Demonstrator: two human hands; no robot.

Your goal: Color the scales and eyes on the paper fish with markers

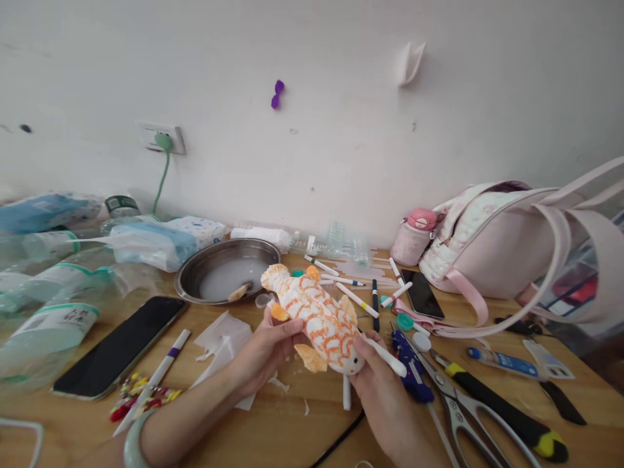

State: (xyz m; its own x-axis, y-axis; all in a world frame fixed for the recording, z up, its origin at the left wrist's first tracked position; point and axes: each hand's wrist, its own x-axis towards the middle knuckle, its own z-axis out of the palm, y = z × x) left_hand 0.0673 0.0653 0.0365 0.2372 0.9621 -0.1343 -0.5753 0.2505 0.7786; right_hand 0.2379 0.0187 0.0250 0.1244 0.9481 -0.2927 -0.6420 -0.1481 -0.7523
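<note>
A white craft fish [324, 315] with orange scale lines, orange fins and a dark eye is held above the table, its tail toward the back left and its head toward me. My left hand [275, 344] grips the fish's side near an orange fin, thumb on top. At the head end, my right hand [377, 383] has its thumb and fingers closed on the fish. A white marker [387, 356] sticks out by the right thumb, seemingly held in that same hand. Beneath the fish, paper scraps [227, 341] lie on the table.
Behind the fish stand a metal bowl [182, 276] of cloudy liquid and scattered markers [358, 299]. To the right lie a blue glue gun [412, 367], scissors [453, 406], a black-yellow handled tool [507, 406] and a pink bag [507, 240]. A phone [121, 348] and plastic bottles [53, 338] occupy the left.
</note>
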